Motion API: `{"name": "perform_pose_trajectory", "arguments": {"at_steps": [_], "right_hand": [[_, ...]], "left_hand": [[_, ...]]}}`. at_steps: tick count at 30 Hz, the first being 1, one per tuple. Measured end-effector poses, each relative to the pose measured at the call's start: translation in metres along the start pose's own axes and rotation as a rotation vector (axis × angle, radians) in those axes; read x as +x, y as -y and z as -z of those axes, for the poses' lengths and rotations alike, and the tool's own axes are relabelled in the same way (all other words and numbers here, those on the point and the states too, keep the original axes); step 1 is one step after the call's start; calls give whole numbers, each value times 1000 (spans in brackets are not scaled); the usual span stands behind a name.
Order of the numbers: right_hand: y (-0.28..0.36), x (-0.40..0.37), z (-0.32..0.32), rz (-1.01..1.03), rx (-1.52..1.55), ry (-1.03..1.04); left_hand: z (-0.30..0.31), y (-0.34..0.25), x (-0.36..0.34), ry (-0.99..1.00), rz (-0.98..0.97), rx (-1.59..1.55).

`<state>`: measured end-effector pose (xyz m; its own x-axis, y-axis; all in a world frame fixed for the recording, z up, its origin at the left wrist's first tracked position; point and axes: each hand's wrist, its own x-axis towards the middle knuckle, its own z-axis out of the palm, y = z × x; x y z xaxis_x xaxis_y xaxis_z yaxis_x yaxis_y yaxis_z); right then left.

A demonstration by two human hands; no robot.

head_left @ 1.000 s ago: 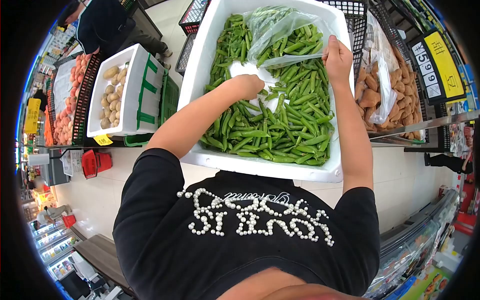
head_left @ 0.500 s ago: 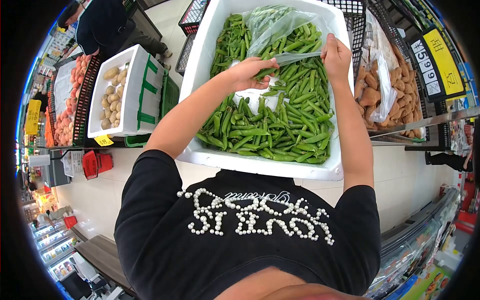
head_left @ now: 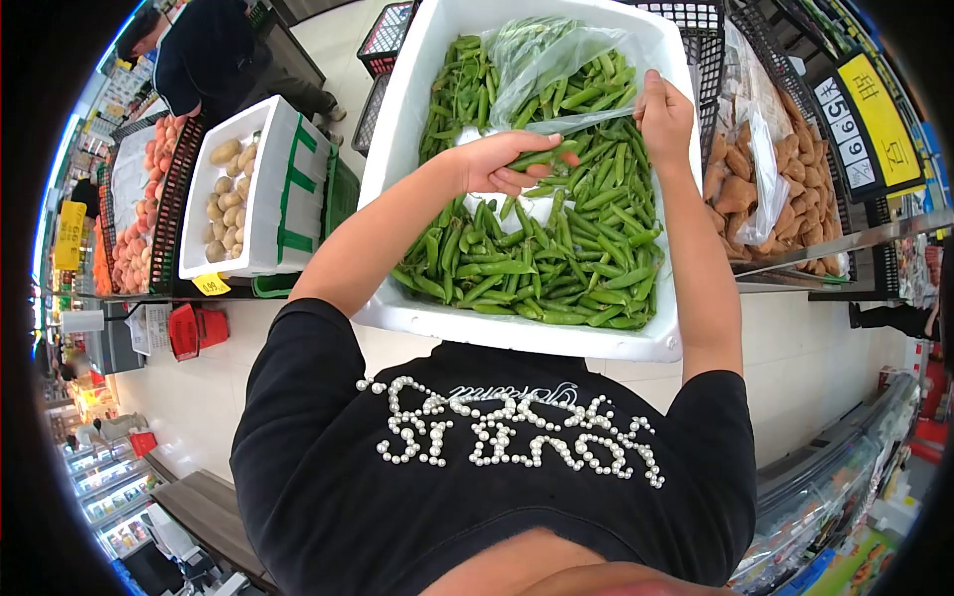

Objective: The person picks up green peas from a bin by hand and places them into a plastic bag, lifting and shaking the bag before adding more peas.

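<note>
A white foam box [head_left: 390, 214] full of green pea pods [head_left: 596, 263] sits in front of me. My left hand [head_left: 505, 162] is over the middle of the box, its fingers closed around a pea pod [head_left: 538, 157]. My right hand [head_left: 664, 121], at the box's right side, pinches the edge of a clear plastic bag [head_left: 537, 62]. The bag lies across the far part of the box, with pea pods inside it. Its rim stretches from my right fingers to just beyond my left hand. A patch of white box bottom shows beneath my left hand.
On the left stand a foam box of potatoes [head_left: 283, 199] and a crate of peach-coloured produce [head_left: 134, 238]. Brown produce [head_left: 740, 189] fills a crate on the right, beside a price sign [head_left: 874, 124]. Another person [head_left: 214, 60] stands at the upper left.
My left hand has moved slightly down, away from the bag's rim, and still has pea pod in its fingers. My right hand stays at the bag's edge.
</note>
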<state>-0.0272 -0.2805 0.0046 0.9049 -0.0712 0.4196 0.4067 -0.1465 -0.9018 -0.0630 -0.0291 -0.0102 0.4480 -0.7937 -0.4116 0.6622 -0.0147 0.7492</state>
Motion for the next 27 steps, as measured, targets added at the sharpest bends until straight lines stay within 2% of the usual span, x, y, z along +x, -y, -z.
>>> {"name": "perform_pose_trajectory", "arguments": {"at_steps": [6, 9, 10, 13, 14, 15, 17, 20, 23, 25, 27], "right_hand": [[7, -2, -3, 37, -16, 4], [5, -3, -3, 35, -56, -4], [6, -4, -2, 0, -62, 7], [4, -4, 0, -13, -71, 14], [5, -3, -1, -11, -59, 16], [6, -3, -1, -12, -47, 22], [8, -3, -1, -7, -22, 30], [9, -4, -1, 5, 18, 50], [12, -1, -2, -52, -3, 65], [7, 1, 1, -87, 9, 81], [10, 0, 2, -101, -36, 96]], "left_hand": [[-1, -3, 0, -2, -124, -174], [-5, -17, 1, -144, -223, -183], [4, -26, 6, -85, -214, -172], [-13, -54, 30, -378, -189, 122], [-23, -61, 36, -397, -274, 21], [-22, -68, 38, -307, -398, 1], [-33, -85, 37, -291, -718, 123], [8, -79, 39, -498, -969, 765], [13, -66, 8, -658, -890, 1519], [28, -55, 2, -612, -771, 1593], [39, -47, 3, -748, -918, 1786]]}}
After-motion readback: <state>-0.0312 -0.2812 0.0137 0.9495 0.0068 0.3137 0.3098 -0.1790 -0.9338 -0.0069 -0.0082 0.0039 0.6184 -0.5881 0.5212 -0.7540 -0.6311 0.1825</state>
